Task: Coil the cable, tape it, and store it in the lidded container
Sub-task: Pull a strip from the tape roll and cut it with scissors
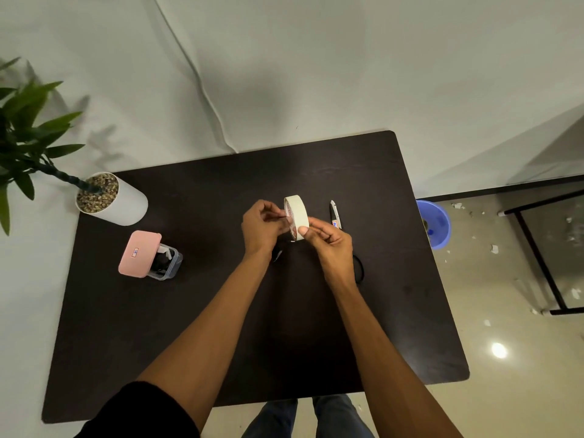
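Both hands hold a white tape roll upright above the middle of the dark table. My right hand grips the roll's near edge with thumb on its face. My left hand pinches at the roll's inner left side, where the tape end seems to be. The black cable lies on the table beneath my hands, mostly hidden by the wrists; a loop shows right of my right wrist. The clear container stands at the left, its pink lid leaning on it.
A white plant pot stands at the table's far left corner. A utility knife lies just right of the tape roll. A blue bucket sits on the floor past the table's right edge, beside a black frame.
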